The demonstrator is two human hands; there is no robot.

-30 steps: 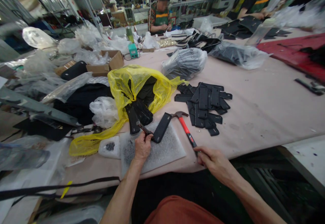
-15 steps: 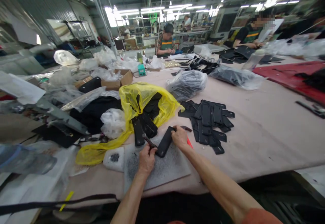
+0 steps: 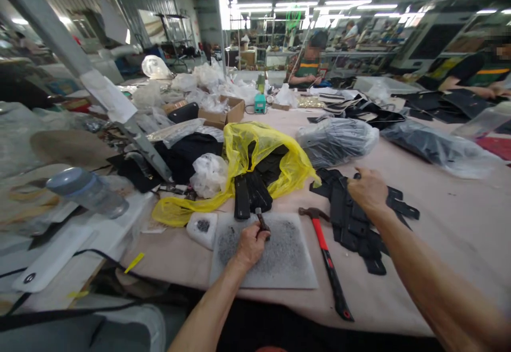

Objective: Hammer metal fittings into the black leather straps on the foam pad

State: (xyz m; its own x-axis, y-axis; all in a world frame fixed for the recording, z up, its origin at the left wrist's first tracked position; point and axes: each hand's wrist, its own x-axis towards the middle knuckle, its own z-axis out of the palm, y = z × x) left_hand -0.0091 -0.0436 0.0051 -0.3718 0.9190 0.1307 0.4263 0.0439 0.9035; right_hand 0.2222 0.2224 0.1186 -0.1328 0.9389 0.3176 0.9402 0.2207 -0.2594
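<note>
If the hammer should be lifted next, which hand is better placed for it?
Probably the right hand: it is at the black pieces beside the hammer, though its grip is unclear. The left hand holds a dark tool over the speckled slab.

The black piece has gone from the speckled slab (image 3: 295, 267); the right grip (image 3: 369, 189), on the hammer (image 3: 328, 259) a second ago, is now over the black pile (image 3: 349, 227) right of the slab.
</note>
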